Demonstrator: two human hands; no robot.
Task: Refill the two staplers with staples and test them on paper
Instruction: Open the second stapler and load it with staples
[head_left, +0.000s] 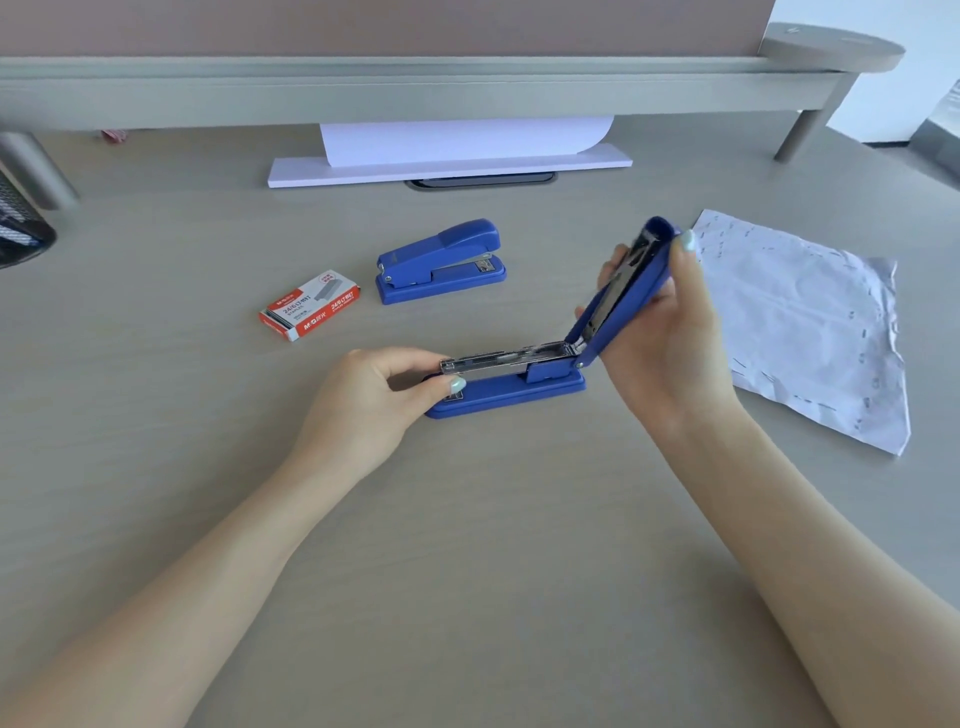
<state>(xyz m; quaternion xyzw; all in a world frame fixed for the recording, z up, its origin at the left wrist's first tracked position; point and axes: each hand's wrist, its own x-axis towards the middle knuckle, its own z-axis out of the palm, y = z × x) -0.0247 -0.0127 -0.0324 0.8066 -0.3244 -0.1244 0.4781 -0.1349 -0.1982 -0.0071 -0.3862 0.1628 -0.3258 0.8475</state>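
Head view: left hand (363, 400) pinches the open stapler (519, 384) at its front, steadying it on the table (467, 571); right hand (670, 322) grips the raised lid, exposing the channel. Staple box (310, 305) and second stapler (441, 261) lie beyond.

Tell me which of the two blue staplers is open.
The near stapler, held by both hands, lid swung up, metal staple channel exposed. The far stapler beside the staple box sits closed.

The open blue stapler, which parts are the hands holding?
The left hand pinches the open blue plastic stapler's metal front end; the right hand holds its raised lid.
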